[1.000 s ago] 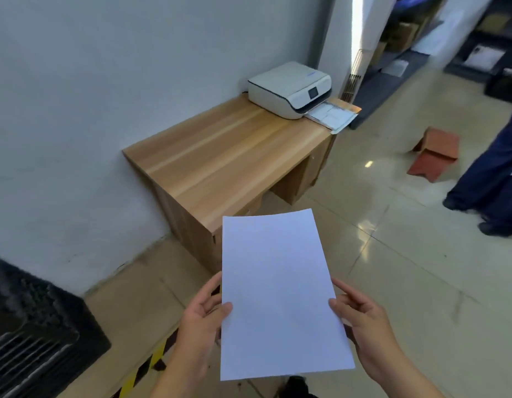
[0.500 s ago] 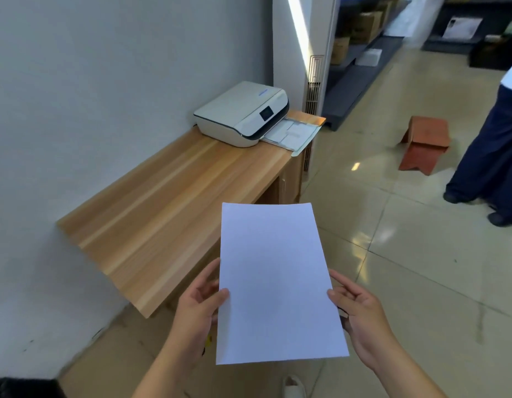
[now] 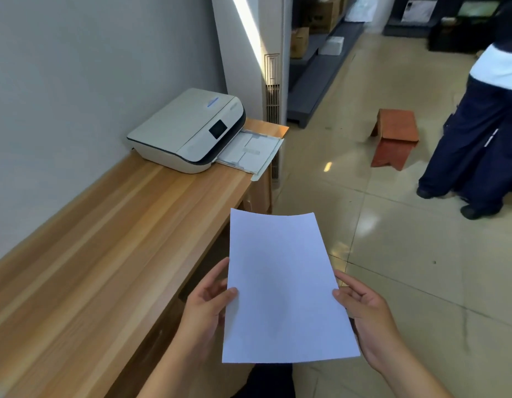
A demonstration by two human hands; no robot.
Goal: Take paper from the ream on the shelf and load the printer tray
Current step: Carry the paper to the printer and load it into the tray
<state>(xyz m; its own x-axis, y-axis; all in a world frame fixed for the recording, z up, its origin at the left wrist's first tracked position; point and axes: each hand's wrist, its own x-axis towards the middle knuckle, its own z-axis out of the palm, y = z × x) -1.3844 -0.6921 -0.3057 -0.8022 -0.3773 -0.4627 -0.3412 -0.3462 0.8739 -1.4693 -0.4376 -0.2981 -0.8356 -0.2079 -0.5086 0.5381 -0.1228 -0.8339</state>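
Observation:
I hold white paper (image 3: pixel 283 291) flat in front of me, near edge low in view. My left hand (image 3: pixel 207 304) grips its left edge, thumb on top. My right hand (image 3: pixel 364 311) grips the right edge the same way. A white printer (image 3: pixel 188 130) sits at the far end of a wooden desk (image 3: pixel 105 254), against the wall. Its pulled-out tray (image 3: pixel 249 152) sticks out to the right, toward the desk's end. The paper hangs beside the desk's front edge, well short of the tray.
A person in dark trousers (image 3: pixel 479 139) stands on the tiled floor at the right. A small red-brown stool (image 3: pixel 394 136) stands mid-floor. Dark shelving (image 3: pixel 315 61) with cardboard boxes runs along the back, past a white pillar (image 3: pixel 260 53).
The view has closed in along the desk; the printer and tray look larger and nearer. Both hands keep the same grip on the paper, whose far edge now curves slightly.

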